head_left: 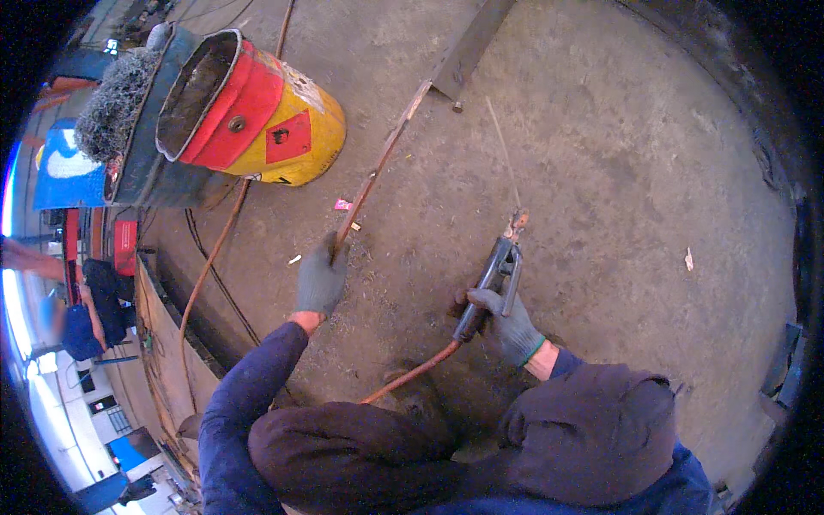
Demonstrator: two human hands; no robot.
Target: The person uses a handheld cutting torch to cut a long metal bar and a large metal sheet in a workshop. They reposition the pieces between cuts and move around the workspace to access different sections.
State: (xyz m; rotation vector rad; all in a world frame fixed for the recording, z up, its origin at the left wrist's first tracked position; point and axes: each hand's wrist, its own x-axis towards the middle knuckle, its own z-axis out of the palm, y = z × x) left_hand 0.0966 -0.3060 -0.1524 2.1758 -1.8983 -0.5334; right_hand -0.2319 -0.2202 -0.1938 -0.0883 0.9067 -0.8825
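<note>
My gloved right hand (513,330) is wrapped round a black welding electrode holder (491,283) with a side lever. Its worn, coppery jaws grip a thin, pale welding electrode (503,146) that points up and away over the floor. A reddish-brown cable (412,373) runs from the holder's rear down toward my knees. To the left, my gloved left hand (323,276) is closed round the near end of a long, reddish-brown rod (378,172). The rod's scuffed far end reaches the end of a dark metal bar (472,51); whether they touch I cannot tell.
A dented red and yellow bucket (296,129) stands at the upper left, beside a dark bin (159,163) topped with tangled metal shavings (116,107). Cables (215,257) cross the floor near a metal edge (176,318). Another person (94,313) is at far left.
</note>
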